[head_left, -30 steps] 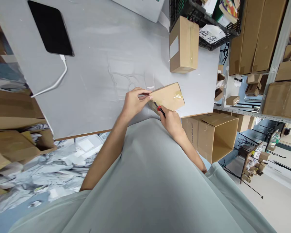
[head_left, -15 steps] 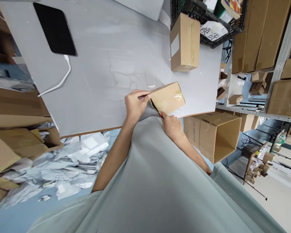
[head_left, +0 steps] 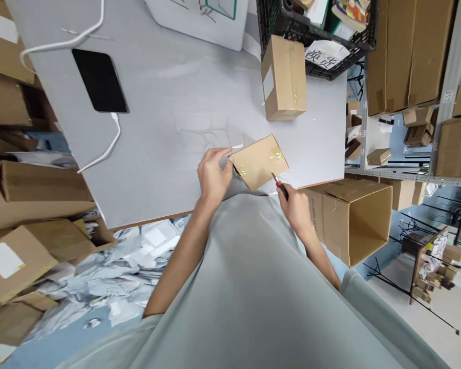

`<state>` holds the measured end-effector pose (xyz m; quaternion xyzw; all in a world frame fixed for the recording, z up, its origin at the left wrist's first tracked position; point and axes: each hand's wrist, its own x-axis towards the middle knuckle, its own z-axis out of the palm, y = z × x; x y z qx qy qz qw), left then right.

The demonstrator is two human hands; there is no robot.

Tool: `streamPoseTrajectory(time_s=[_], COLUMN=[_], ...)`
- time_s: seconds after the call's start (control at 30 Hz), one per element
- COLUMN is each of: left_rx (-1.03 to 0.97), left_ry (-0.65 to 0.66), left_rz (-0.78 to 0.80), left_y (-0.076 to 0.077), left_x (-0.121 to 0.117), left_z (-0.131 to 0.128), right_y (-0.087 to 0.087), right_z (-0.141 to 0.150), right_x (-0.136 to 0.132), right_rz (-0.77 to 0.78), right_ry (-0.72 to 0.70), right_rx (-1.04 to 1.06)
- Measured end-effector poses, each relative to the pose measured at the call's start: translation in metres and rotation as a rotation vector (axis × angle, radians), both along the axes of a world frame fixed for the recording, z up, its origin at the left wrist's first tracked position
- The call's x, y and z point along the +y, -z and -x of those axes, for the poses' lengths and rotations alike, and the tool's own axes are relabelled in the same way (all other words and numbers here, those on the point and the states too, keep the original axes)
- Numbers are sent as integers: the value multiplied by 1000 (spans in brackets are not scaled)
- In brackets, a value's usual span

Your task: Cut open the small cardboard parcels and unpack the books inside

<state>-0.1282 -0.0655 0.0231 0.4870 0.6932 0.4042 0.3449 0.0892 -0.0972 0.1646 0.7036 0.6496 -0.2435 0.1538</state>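
Head view: near the middle of the frame, a small carton (head_left: 256, 164) lies tilted askew on the grey worktop (head_left: 153, 148), close to its lower edge, with shiny tape at its left and right ends. The left hand (head_left: 215, 175) has its thumb and fingers a little apart, gripping the carton's left end. The right hand (head_left: 295, 209), just below and right of the carton, is curled closed around a red-and-black cutter (head_left: 282, 189), its blade pointing up and left at the carton's lower right edge; whether the tip touches cannot be told. A larger taped carton (head_left: 286, 79) stands above right, beside a black crate (head_left: 274, 20). In the upper left, a dark-screened device (head_left: 100, 82) lies with a white cable (head_left: 108, 149) at its lower end.
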Motion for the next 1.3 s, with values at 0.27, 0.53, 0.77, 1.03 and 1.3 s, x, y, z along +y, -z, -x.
streamPoseTrajectory(time_s=[0.27, 0.53, 0.77, 1.03, 1.3], left_rx=[246, 331, 314, 276, 230], left_ry=[457, 501, 504, 503, 494], left_rz=[-191, -177, -180, -196, -201], left_y=[-10, 9, 12, 14, 12], left_x=[35, 40, 41, 41, 40], left_z=[-71, -80, -78, -77, -78], right_y=[23, 30, 34, 30, 20], right_z=[-48, -37, -24, -9, 17], right_x=[26, 51, 74, 77, 78], right_rz=[-177, -81, -56, -43, -22], right_ry=[154, 57, -113, -130, -73], right_rx=[90, 111, -48, -151, -217])
